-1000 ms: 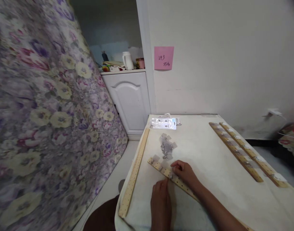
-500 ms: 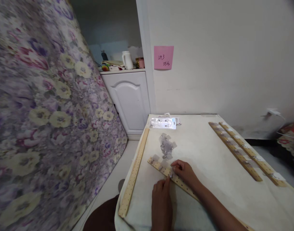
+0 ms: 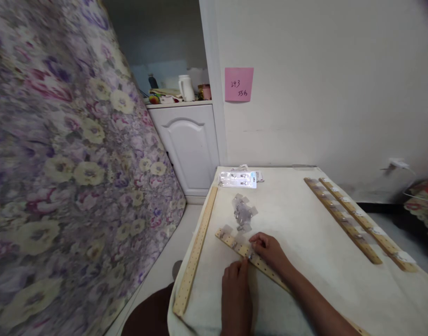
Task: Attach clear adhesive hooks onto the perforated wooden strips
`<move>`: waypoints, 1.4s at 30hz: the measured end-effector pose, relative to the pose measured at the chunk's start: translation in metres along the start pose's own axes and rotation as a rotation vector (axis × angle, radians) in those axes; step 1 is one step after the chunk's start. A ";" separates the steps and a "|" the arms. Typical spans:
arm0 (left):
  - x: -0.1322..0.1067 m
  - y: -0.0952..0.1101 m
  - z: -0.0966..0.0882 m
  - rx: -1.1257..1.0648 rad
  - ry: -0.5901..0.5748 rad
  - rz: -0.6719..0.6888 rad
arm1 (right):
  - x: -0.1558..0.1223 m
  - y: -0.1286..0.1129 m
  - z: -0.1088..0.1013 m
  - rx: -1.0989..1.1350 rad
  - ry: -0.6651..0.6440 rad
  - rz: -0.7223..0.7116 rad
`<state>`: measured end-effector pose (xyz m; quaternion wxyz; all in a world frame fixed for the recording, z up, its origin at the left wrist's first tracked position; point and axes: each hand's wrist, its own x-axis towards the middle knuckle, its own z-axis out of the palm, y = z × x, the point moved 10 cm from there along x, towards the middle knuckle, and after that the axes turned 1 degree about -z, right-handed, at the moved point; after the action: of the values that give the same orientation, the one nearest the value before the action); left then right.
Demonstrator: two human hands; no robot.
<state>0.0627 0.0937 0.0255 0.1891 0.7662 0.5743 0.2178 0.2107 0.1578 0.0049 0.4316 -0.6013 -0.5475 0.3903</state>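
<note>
— Head view first: what sits nearest?

— I see the left hand low in the picture, fingers bent, its fingertips touching the near edge of the perforated wooden strip. The right hand lies over the same strip from the far side, fingers curled down onto it. Both press or pinch at one spot where a small metal fitting shows; whether either hand truly grips that fitting I cannot tell, it is too small.

— Where does the strip lie?

— It runs diagonally on the white table, its free end pointing left and away, the rest passing under the right forearm toward the lower right corner.

— What open room do I have around the hands?

— Left of them a second long strip lies along the table's left edge, close to the drop to the floor. Between that strip and the hands there is a band of bare cloth. Right of the forearm the tabletop is bare up to two fitted strips lying side by side near the right edge.

— And farther out?

— Just beyond the strip's free end sits a loose pile of clear packets, then a blister pack at the far edge near the wall. A pink note hangs on the wall above. A flowered mattress leans at the left.
</note>
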 end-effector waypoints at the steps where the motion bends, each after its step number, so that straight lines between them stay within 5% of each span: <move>1: 0.000 0.000 0.001 0.004 0.000 0.004 | 0.000 -0.001 0.000 0.000 0.003 -0.004; 42: 0.000 0.009 0.003 0.196 0.058 0.109 | 0.005 0.017 0.009 0.066 -0.031 -0.017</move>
<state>0.0713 0.0913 0.0280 0.0844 0.8045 0.5555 0.1925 0.2078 0.1628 -0.0138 0.4461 -0.5761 -0.5460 0.4136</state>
